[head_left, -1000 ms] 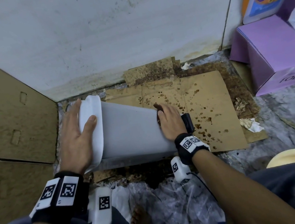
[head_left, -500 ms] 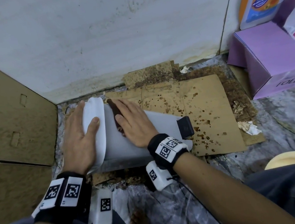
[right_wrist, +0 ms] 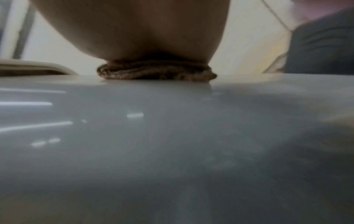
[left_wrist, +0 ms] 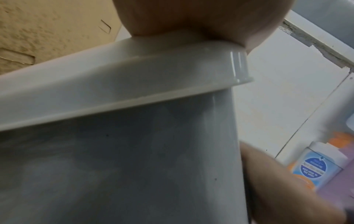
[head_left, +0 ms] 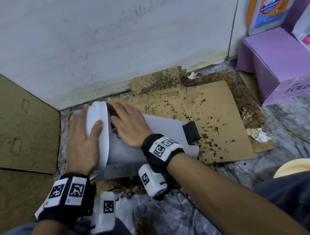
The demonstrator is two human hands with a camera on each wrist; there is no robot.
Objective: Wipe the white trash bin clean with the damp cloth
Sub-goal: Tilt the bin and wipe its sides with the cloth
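Sideways on the floor lies the white trash bin [head_left: 127, 139], its lid end under the left hand [head_left: 83, 143] and its base stretching off to the right of both hands over a stained sheet of cardboard [head_left: 208, 115]. That left hand lies flat and relaxed across the lid [head_left: 97, 127], fingers straight, thumb resting on the lid's face; from the left wrist view its palm sits on the lid's rim [left_wrist: 134, 72]. Just beside it, the right hand [head_left: 129, 124] presses flat on the bin's upper wall, fingers stretched toward the lid, with the dark damp cloth [head_left: 112, 112] pinned beneath the palm and fingers. The right wrist view shows the cloth [right_wrist: 157, 71] bunched between the hand and the bin's surface [right_wrist: 172, 136]. A black pedal [head_left: 190, 132] juts from the bin to the right of the right wrist. Further right stands a purple box [head_left: 283, 60].
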